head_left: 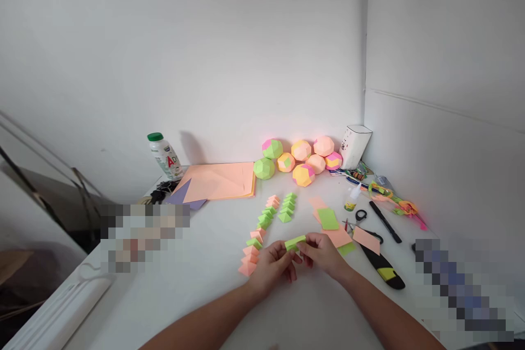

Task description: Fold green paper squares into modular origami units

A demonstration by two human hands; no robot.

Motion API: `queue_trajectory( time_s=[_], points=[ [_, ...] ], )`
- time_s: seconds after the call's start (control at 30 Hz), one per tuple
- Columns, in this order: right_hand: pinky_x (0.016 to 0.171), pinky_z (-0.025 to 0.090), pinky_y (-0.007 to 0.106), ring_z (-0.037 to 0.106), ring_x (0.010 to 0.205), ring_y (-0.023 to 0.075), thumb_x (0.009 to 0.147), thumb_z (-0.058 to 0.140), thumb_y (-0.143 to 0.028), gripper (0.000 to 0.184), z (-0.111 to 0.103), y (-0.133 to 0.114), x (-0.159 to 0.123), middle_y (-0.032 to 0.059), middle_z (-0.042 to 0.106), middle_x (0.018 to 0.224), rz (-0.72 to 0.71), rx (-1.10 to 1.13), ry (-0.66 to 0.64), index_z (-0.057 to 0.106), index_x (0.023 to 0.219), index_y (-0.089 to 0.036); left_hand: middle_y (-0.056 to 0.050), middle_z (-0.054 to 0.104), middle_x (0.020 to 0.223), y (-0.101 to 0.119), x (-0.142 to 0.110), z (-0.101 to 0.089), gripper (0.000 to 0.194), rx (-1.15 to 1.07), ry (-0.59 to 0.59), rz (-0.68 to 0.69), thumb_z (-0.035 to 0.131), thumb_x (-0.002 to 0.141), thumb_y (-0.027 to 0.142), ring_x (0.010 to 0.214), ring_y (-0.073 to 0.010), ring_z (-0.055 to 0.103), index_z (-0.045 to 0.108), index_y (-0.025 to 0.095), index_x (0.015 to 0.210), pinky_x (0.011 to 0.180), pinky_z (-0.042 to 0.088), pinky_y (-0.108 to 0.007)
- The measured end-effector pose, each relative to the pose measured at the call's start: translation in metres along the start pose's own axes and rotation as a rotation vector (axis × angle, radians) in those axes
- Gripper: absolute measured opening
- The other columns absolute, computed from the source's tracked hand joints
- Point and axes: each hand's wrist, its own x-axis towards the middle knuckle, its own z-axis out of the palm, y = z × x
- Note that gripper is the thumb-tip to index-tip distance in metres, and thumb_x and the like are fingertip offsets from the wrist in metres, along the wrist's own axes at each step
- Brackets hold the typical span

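Observation:
A folded piece of green paper (295,242) is pinched between my two hands over the front middle of the table. My left hand (274,263) grips its left end, thumb toward me. At the right end, my right hand (322,254) holds it with thumb and fingers. Just beyond my left hand runs a row of folded paper units, peach (248,268) and green (264,221). A shorter row of green folded units (286,210) stands beside it. Past my right hand lie flat peach sheets (337,237) with a green sheet (328,219) on top.
Several paper balls (303,175) sit against the wall. Large peach sheets (221,180) and a white bottle (164,156) are at back left. On the right lie a glue bottle (351,198), scissors (361,215), a black pen (385,222) and a black-and-yellow cutter (383,269).

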Motion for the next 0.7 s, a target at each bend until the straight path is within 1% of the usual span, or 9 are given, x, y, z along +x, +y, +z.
queue_trajectory(
  time_s=[0.13,0.27,0.43,0.6,0.7],
  points=[
    [0.039,0.038,0.02,0.047,0.039,0.0085,0.078,0.06,-0.045,0.035,0.0016,0.0022,-0.0004,-0.0035,0.054,0.049,-0.018,0.019,-0.014,0.051,0.063,-0.016,-0.005,0.069,0.075,-0.0022,0.0008,-0.0012,0.033,0.001,0.002,0.0,0.063,0.075,0.047,0.044,-0.0102,0.059,0.052,0.016,0.073,0.042,0.044,-0.022],
    [0.036,0.038,0.02,0.05,0.036,0.0088,0.08,0.057,-0.047,0.036,0.002,0.0029,-0.0012,-0.0029,0.057,0.051,0.004,0.055,-0.037,0.048,0.063,-0.017,-0.005,0.07,0.071,-0.0023,0.0008,-0.0007,0.035,0.006,0.006,-0.007,0.063,0.075,0.049,0.043,-0.0108,0.059,0.05,0.017,0.07,0.042,0.044,-0.022],
    [0.035,0.038,0.019,0.051,0.035,0.009,0.079,0.057,-0.048,0.037,0.0018,0.0032,-0.0016,-0.003,0.057,0.049,0.027,0.057,-0.036,0.047,0.063,-0.017,-0.003,0.068,0.066,-0.0002,0.0005,0.0003,0.037,0.017,-0.004,-0.021,0.063,0.074,0.051,0.042,-0.0113,0.058,0.049,0.017,0.069,0.041,0.043,-0.022],
    [0.036,0.039,0.019,0.051,0.035,0.0088,0.079,0.057,-0.048,0.037,0.0027,0.0004,-0.0023,-0.0027,0.058,0.05,0.023,0.06,-0.045,0.049,0.063,-0.016,-0.003,0.068,0.069,-0.0002,0.0011,-0.0013,0.036,0.017,-0.009,-0.028,0.062,0.075,0.05,0.042,-0.0112,0.059,0.049,0.017,0.071,0.041,0.043,-0.022],
    [0.036,0.039,0.019,0.051,0.036,0.009,0.079,0.057,-0.047,0.036,0.0035,-0.0028,-0.0033,-0.0024,0.059,0.05,0.015,0.056,-0.052,0.049,0.063,-0.016,-0.002,0.068,0.064,-0.0004,0.0015,-0.0019,0.035,0.023,-0.02,-0.051,0.062,0.075,0.049,0.039,-0.011,0.057,0.047,0.018,0.069,0.038,0.042,-0.021]
  ],
)
